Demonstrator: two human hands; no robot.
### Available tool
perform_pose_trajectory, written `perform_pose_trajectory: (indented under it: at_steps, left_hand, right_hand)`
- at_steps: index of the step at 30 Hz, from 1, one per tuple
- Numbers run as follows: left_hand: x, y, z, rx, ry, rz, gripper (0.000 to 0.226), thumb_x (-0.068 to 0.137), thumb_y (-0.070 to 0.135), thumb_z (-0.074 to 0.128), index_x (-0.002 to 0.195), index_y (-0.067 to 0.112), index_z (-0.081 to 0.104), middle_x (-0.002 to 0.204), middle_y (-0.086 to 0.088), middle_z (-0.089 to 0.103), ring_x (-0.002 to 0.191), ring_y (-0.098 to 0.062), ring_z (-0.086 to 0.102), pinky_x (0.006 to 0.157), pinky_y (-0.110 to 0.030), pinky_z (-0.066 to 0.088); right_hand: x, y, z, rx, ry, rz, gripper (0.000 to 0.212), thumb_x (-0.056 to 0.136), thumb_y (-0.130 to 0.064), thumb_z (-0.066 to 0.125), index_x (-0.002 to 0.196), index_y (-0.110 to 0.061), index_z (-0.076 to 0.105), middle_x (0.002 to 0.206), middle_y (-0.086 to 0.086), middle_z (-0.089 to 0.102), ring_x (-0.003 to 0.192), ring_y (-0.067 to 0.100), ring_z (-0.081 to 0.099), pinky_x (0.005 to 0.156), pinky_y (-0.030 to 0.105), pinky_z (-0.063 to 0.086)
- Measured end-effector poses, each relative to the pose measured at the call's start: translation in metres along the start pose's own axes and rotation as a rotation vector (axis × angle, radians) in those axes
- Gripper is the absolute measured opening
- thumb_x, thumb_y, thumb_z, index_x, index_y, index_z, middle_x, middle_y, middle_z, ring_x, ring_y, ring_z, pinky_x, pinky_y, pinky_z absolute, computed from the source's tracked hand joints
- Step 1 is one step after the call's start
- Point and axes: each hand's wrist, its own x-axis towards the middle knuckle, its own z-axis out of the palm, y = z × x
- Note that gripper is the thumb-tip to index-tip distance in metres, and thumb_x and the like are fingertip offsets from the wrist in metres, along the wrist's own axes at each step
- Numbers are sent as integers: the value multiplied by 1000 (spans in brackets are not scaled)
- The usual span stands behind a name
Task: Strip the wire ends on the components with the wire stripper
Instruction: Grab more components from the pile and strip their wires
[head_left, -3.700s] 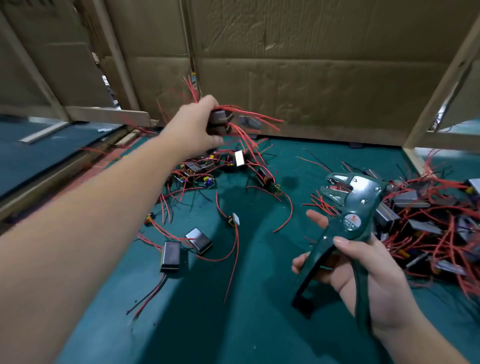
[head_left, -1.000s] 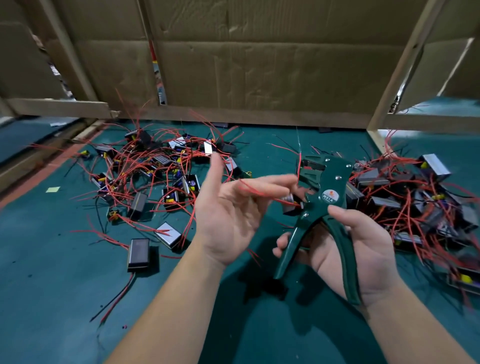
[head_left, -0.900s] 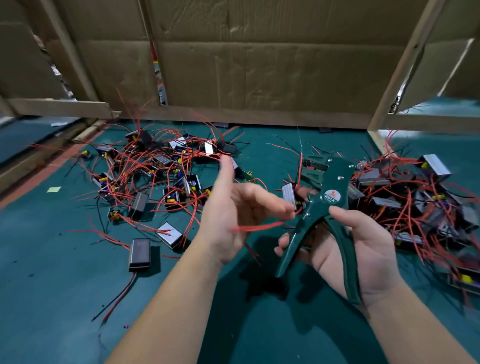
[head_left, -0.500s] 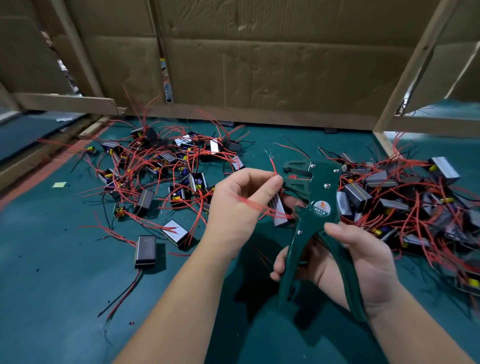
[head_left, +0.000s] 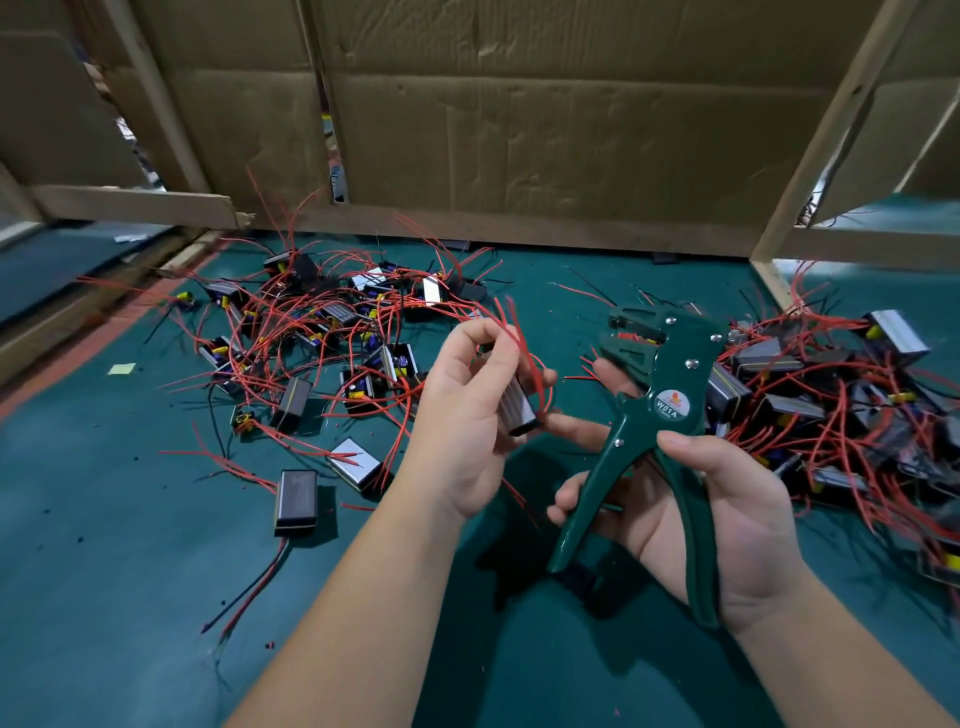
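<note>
My left hand (head_left: 462, 415) holds a small boxy component (head_left: 517, 410) and pinches its red wires (head_left: 524, 343), which curl up over my fingers. My right hand (head_left: 722, 514) grips the green wire stripper (head_left: 649, 415) by its two handles, jaws pointing up and away. The stripper's jaws (head_left: 634, 332) sit a short way right of the held wires, not touching them. Both hands hover above the green mat (head_left: 130, 545).
A tangle of components with red wires (head_left: 322, 332) lies at the mat's back left, with a lone black unit (head_left: 296, 493) nearer me. Another heap (head_left: 831, 405) spreads at the right. Cardboard walls (head_left: 545, 114) and wooden rails (head_left: 140, 205) close the back.
My left hand drew away from the stripper's jaws to the left and turned the component, so its wires now curl upward. The right hand keeps the same hold on the stripper.
</note>
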Motion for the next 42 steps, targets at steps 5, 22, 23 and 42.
perform_pose_trajectory:
  at_steps: [5, 22, 23, 42]
  left_hand:
    - [1, -3, 0, 130, 75, -15, 19, 91, 17, 58, 74, 25, 57, 60, 7, 44, 46, -8, 38, 40, -18, 34]
    - [1, -11, -9, 595, -137, 146, 18, 80, 13, 74, 64, 19, 70, 52, 13, 54, 43, 2, 41, 42, -8, 30]
    - [1, -11, -9, 611, -142, 153, 19, 80, 12, 74, 64, 19, 70, 50, 14, 54, 42, 3, 42, 42, -8, 30]
    - [-3, -8, 1, 319, -25, 75, 14, 94, 17, 57, 83, 10, 56, 58, 6, 59, 45, -5, 42, 38, -19, 35]
  right_hand:
    - [-1, 0, -2, 13, 16, -10, 84, 56, -29, 82, 135, -21, 53, 108, 30, 64, 73, 40, 64, 73, 53, 54]
    - [-2, -1, -4, -100, 86, -104, 57, 69, -13, 57, 126, -5, 54, 96, 17, 67, 67, 38, 63, 69, 55, 54]
    - [-2, -1, -3, -100, 80, -100, 56, 70, -12, 56, 126, -5, 54, 98, 18, 66, 67, 39, 62, 69, 55, 53]
    - [-3, 1, 1, -90, 27, -96, 68, 65, -3, 60, 132, -5, 51, 81, 25, 65, 69, 39, 64, 71, 55, 54]
